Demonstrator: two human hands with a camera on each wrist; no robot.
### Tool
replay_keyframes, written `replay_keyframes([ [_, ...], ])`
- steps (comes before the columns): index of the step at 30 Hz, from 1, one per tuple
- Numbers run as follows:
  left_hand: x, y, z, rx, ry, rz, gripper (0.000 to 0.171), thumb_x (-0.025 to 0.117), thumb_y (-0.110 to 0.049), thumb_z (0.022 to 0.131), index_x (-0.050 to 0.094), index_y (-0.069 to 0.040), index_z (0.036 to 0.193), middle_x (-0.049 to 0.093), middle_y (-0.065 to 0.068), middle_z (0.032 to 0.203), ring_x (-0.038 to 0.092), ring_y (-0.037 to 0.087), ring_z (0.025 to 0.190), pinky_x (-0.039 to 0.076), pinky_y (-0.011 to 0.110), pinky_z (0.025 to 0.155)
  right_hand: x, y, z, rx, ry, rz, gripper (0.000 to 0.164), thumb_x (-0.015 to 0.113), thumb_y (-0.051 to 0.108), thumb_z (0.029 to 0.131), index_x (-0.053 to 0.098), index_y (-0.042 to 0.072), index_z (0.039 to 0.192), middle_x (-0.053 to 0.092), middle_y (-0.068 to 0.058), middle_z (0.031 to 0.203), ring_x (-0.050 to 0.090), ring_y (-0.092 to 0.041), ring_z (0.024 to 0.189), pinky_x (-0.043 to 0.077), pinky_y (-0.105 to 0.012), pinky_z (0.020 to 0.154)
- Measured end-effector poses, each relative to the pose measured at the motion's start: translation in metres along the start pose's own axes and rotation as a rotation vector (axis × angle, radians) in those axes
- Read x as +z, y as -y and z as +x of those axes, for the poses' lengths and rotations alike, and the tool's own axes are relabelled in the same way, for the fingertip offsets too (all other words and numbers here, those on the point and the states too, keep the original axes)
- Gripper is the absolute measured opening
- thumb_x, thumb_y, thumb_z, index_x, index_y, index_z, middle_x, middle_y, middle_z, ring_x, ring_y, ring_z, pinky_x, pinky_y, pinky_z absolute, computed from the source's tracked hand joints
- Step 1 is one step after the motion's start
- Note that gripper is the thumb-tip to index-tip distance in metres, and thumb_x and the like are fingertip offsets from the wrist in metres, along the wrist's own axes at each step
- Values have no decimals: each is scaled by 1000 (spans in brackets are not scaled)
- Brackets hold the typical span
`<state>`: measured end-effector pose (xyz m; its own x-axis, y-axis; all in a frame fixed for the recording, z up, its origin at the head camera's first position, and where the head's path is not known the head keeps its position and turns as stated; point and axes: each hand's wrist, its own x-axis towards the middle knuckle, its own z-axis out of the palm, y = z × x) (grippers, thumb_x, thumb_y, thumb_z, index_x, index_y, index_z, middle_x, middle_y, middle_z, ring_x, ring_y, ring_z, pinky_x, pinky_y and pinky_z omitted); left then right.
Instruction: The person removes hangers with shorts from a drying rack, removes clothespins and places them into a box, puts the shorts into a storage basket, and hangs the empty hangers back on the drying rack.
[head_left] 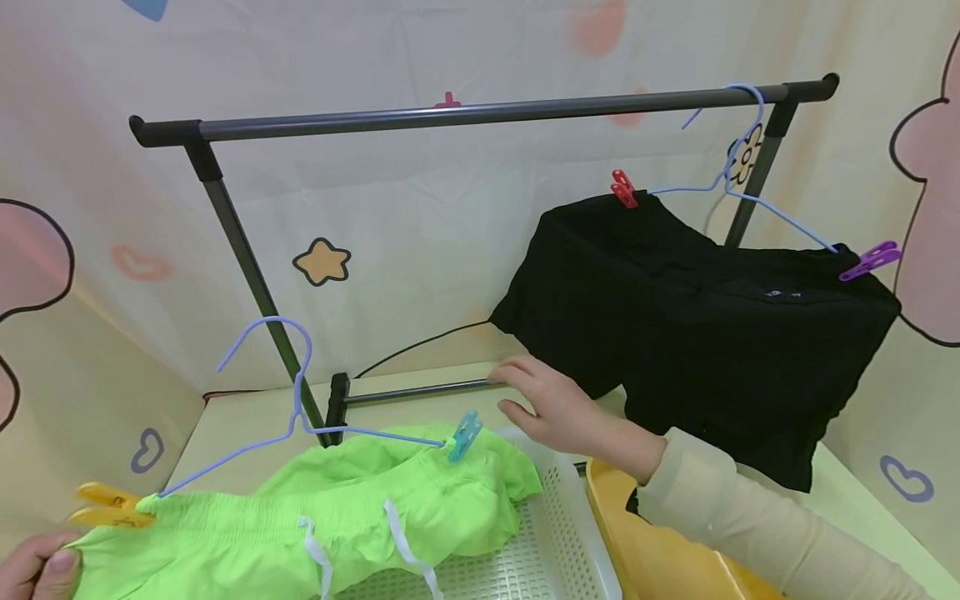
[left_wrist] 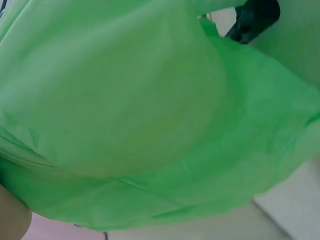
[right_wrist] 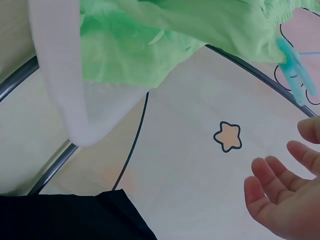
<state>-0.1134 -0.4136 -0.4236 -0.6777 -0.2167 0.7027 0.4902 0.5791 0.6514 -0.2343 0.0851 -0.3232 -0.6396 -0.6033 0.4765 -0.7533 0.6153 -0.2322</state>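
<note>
Bright green shorts [head_left: 247, 533] with white drawstrings hang from a blue-purple hanger [head_left: 298, 392], held to it by a yellow clothespin [head_left: 112, 506] and a teal clothespin [head_left: 466, 435]. My left hand [head_left: 39, 568] pinches the shorts' waist edge at the lower left, just below the yellow clothespin. The shorts' cloth [left_wrist: 125, 110] fills most of the left wrist view. My right hand [head_left: 557, 404] is in the air right of the teal clothespin, fingers relaxed and holding nothing. In the right wrist view its fingers [right_wrist: 262, 180] are loosely bent, below the teal clothespin [right_wrist: 295, 70].
A black rack [head_left: 420, 117] spans the back. Black shorts [head_left: 720, 333] hang at its right end on another hanger [head_left: 750, 125], with a red clothespin [head_left: 623, 189] and a purple clothespin [head_left: 870, 260]. A white basket [head_left: 570, 517] and a yellow container [head_left: 660, 542] stand in front.
</note>
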Motion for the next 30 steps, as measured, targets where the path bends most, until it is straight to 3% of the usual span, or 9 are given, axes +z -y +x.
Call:
replay_keyframes([
  [1,8,-18,1,-53,-34,41,36,37,11,87,55,-21,88,50,-17,62,39,0,39,27,21,34,0,0,0,2,26,28,24,59,13,84,56,9,107,55,-4,110,54,-15,95,48,-28,80],
  [4,21,-55,6,-204,30,162,32,40,2,90,53,-28,88,51,-20,65,42,1,42,32,19,38,0,0,-1,4,94,104,23,56,13,86,55,8,108,55,-5,110,56,-15,89,48,-25,77],
  [6,26,-65,10,-282,95,190,28,40,-5,92,53,-29,88,52,-22,67,45,2,46,35,19,41,0,-1,-1,6,123,138,22,53,11,88,54,7,109,55,-6,110,57,-13,82,48,-23,72],
  [9,33,-67,14,-348,171,212,21,40,-13,94,55,-27,89,53,-25,72,49,2,52,38,18,46,-2,-2,-1,19,156,182,22,47,5,89,54,6,109,56,-7,108,55,-13,79,47,-22,72],
  [12,41,-64,16,-325,181,178,20,42,-10,93,58,-23,90,55,-28,78,51,-3,60,39,12,52,-4,-4,-1,38,194,217,25,42,-2,88,55,4,109,58,-8,108,55,-15,87,48,-26,78],
  [15,50,-62,17,-291,175,133,25,44,-6,91,59,-26,91,55,-31,80,48,-8,65,36,8,57,-5,-7,-3,61,241,239,29,41,-6,86,55,2,110,59,-9,108,55,-16,89,48,-25,79],
  [20,66,-63,19,-272,200,117,23,42,-5,92,57,-23,92,52,-31,82,46,-9,70,33,7,62,-7,-10,-6,104,296,269,31,46,-4,81,55,1,111,60,-8,106,50,-13,80,46,-21,70],
  [24,77,-62,20,-278,221,126,16,42,-8,93,57,-12,91,51,-27,79,44,-6,71,32,9,63,-7,-16,-8,153,297,315,29,49,2,83,56,2,111,60,-5,102,48,-11,78,44,-20,64],
  [30,93,-64,22,-283,175,145,13,44,-9,92,56,-4,89,51,-28,76,45,-5,66,34,11,60,-6,-26,-12,215,269,360,24,50,8,88,57,2,110,61,-6,95,49,-11,76,44,-19,60],
])
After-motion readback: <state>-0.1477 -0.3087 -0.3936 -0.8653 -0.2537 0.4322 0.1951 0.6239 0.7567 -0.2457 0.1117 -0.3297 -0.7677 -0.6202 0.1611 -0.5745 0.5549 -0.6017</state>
